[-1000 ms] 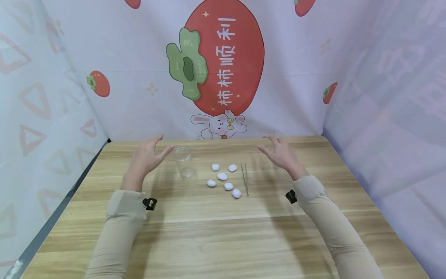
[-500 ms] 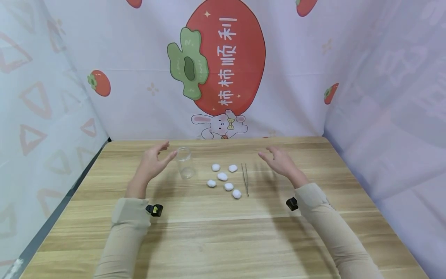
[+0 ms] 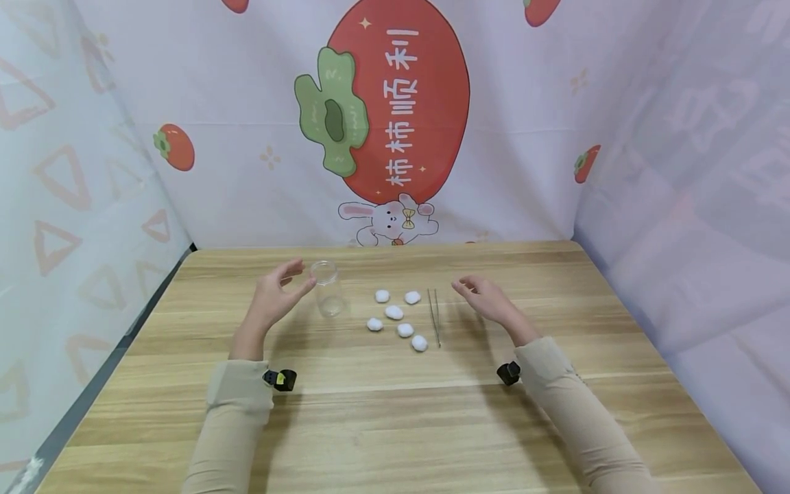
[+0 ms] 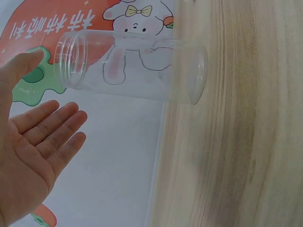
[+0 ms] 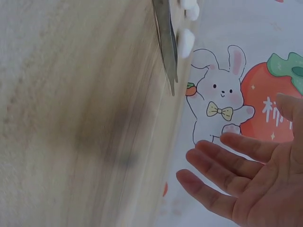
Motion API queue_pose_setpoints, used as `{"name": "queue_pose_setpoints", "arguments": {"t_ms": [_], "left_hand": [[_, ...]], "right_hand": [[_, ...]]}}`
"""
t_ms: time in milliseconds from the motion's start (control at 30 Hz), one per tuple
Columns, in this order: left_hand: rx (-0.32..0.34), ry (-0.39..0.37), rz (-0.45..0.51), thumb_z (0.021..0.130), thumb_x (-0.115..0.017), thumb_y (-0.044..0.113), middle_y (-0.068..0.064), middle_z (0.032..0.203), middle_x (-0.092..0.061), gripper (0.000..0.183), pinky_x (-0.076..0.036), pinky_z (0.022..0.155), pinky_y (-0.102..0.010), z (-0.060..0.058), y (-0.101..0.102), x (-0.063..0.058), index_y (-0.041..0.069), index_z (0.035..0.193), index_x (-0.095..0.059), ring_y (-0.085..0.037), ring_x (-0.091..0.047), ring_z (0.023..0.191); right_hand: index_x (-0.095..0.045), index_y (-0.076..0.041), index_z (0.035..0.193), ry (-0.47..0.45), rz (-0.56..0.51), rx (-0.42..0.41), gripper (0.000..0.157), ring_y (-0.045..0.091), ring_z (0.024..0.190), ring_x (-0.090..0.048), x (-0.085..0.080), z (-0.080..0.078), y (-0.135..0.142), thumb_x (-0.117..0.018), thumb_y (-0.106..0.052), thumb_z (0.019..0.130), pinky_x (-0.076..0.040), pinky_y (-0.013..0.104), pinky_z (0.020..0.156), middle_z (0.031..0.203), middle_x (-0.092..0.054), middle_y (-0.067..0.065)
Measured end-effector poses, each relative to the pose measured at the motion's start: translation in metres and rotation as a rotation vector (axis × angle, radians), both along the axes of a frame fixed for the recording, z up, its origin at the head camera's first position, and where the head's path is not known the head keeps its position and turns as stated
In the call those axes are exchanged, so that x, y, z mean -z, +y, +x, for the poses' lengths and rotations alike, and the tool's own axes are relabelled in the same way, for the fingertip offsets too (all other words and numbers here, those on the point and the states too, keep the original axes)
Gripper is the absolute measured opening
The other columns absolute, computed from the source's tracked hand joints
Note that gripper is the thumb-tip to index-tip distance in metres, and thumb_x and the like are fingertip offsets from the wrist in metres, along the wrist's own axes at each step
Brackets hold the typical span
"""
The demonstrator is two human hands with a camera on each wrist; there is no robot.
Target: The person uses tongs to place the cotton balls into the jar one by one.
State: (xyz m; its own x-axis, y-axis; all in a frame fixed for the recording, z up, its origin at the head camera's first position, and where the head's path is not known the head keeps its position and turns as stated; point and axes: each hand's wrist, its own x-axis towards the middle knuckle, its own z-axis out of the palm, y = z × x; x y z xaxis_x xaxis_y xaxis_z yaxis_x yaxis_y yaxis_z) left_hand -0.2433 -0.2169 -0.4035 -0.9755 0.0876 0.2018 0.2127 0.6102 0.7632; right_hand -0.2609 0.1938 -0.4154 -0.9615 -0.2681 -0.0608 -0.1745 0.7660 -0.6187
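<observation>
A clear jar [image 3: 330,291] with a threaded neck stands upright on the table. My left hand [image 3: 274,295] hovers just left of its rim, thumb and fingers spread; in the left wrist view, thumb and fingers [image 4: 61,137] hold nothing and appear apart from the jar [image 4: 128,66]. Several white cotton balls [image 3: 393,313] lie scattered right of the jar. Beside them rest metal tweezers [image 3: 435,319], tips apart. My right hand [image 3: 487,300] hangs above the table to the right of the tweezers, its fingers relaxed and holding nothing, as the right wrist view shows.
The wooden table [image 3: 370,439] ends at a white cloth backdrop [image 3: 247,192] printed with persimmons and a rabbit. Cloth walls also rise on the left and right sides. A small black wrist camera [image 3: 284,379] sits at the left cuff, another [image 3: 509,372] at the right.
My left hand has come down and rightward, closer to the jar's rim. The right hand has lowered slightly, its thumb and fingers drawing nearer each other. Jar, cotton balls and tweezers stay put.
</observation>
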Motion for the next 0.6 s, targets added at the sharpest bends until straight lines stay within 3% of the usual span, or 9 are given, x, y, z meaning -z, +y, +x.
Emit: {"name": "queue_pose_setpoints", "arguments": {"t_ms": [233, 467, 600], "left_hand": [[-0.012, -0.054, 0.05, 0.09, -0.067, 0.035, -0.024, 0.14, -0.053, 0.067, -0.041, 0.116, -0.048, 0.001, 0.005, 0.007, 0.0, 0.141, -0.043, -0.037, -0.05, 0.131], [-0.014, -0.05, 0.091, 0.088, -0.07, 0.033, -0.024, 0.137, -0.055, 0.066, -0.042, 0.115, -0.049, -0.001, 0.009, 0.016, 0.001, 0.14, -0.044, -0.037, -0.052, 0.129], [-0.017, -0.052, 0.107, 0.087, -0.071, 0.031, -0.024, 0.136, -0.056, 0.065, -0.043, 0.115, -0.049, -0.002, 0.011, 0.018, 0.001, 0.139, -0.046, -0.037, -0.053, 0.129]], "right_hand": [[-0.051, 0.008, 0.131, -0.067, -0.043, 0.008, 0.054, 0.039, 0.112, -0.06, 0.005, 0.006, -0.004, -0.047, -0.037, 0.101, -0.056, 0.049, 0.094, 0.123, -0.061, 0.029], [-0.055, 0.006, 0.127, -0.17, -0.089, 0.059, 0.052, 0.033, 0.104, -0.063, 0.01, 0.011, -0.008, -0.052, -0.037, 0.098, -0.059, 0.039, 0.084, 0.121, -0.062, 0.027], [-0.056, 0.009, 0.124, -0.229, -0.164, 0.081, 0.048, 0.029, 0.092, -0.067, 0.011, 0.012, -0.012, -0.053, -0.032, 0.098, -0.061, 0.034, 0.077, 0.111, -0.066, 0.027]]}}
